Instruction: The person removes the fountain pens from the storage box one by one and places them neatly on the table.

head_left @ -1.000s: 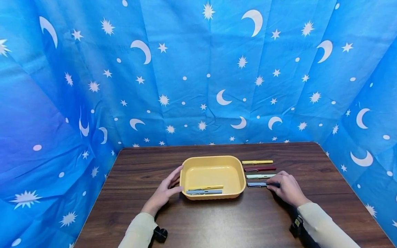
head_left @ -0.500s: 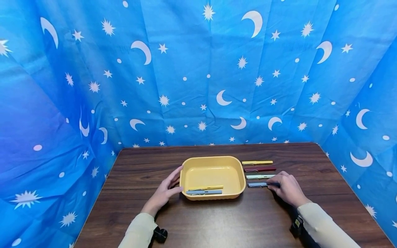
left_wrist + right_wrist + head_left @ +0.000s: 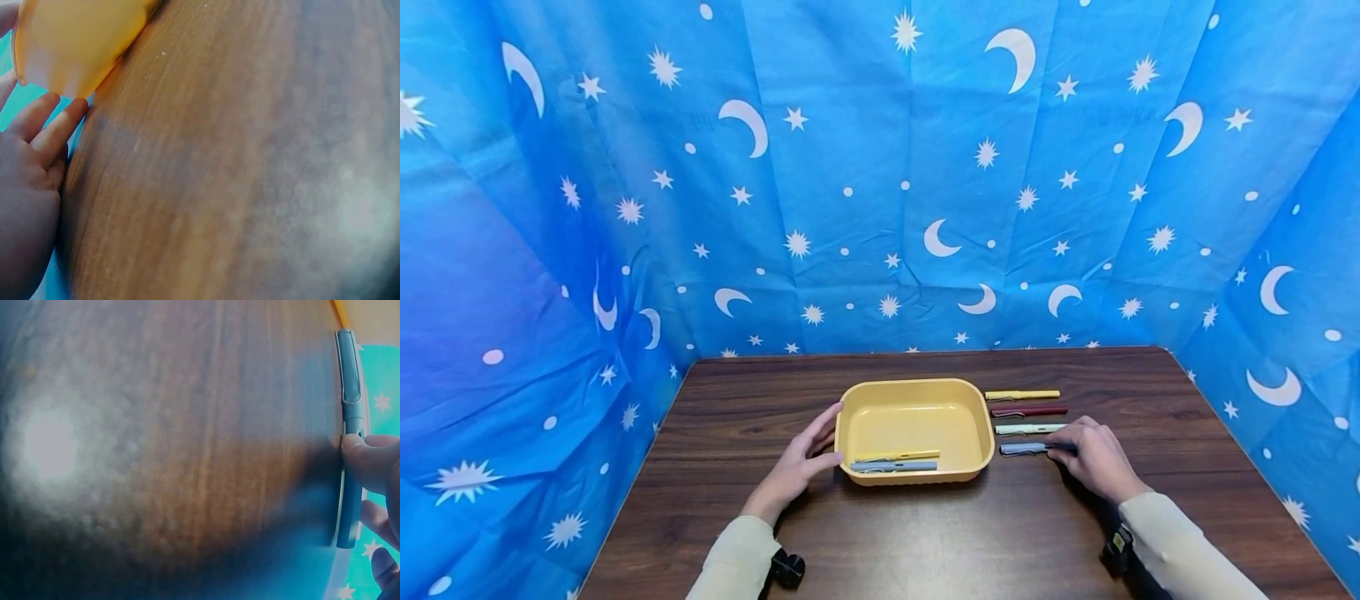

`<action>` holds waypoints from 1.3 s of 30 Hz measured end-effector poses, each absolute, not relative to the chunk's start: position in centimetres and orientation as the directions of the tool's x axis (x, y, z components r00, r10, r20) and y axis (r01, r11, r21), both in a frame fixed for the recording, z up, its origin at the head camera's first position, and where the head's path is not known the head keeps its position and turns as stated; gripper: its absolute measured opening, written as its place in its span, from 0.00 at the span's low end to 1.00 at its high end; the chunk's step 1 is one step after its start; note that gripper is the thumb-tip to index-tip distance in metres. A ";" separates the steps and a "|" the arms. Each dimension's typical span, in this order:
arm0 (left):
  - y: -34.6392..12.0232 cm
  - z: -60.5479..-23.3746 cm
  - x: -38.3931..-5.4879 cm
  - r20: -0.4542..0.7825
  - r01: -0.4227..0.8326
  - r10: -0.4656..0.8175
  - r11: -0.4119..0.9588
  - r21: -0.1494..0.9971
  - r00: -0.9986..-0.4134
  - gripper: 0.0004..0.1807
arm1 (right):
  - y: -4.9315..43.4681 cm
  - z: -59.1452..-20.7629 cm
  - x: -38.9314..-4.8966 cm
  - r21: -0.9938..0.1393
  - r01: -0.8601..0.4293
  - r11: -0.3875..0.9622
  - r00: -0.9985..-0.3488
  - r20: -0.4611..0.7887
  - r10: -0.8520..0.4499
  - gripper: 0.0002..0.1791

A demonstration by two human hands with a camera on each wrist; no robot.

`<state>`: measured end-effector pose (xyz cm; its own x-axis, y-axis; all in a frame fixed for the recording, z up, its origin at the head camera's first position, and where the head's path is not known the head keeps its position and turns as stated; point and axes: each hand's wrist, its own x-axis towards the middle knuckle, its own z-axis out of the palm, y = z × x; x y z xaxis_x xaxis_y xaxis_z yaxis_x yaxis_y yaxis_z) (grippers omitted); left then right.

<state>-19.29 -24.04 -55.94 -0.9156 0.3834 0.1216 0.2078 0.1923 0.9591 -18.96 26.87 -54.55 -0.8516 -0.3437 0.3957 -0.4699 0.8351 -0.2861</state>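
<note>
My right hand pinches a dark blue pen between thumb and fingers, just right of the yellow tray. In the right wrist view this pen shows its clip and cap, with the thumb on its barrel. My left hand rests against the tray's left side, fingers spread along its wall. The left wrist view shows those fingers fairly straight at the tray wall. Inside the tray, along its near side, lie a yellow pen and a grey-blue pen.
Beyond the dark blue pen, a pale green pen, a dark red pen and a yellow pen lie in a row beside the tray. All stand on a brown wooden table. A blue curtain with moons and stars surrounds it.
</note>
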 end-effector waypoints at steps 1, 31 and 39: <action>-24.0 -56.0 -19.3 0.121 0.207 0.383 0.192 0.959 -0.916 0.42 | 26.8 -54.5 -18.9 -0.288 -0.467 0.836 -0.854 0.393 -0.342 0.09; -24.1 -55.9 -19.2 0.116 0.206 0.386 0.202 0.958 -0.915 0.42 | 25.3 -49.8 -19.9 -0.579 -0.369 0.727 -0.913 0.373 -0.167 0.17; -24.0 -55.9 -19.2 0.115 0.201 0.385 0.190 0.961 -0.916 0.42 | 21.9 -47.1 -21.4 -0.762 -0.327 0.559 -0.945 0.282 -0.168 0.20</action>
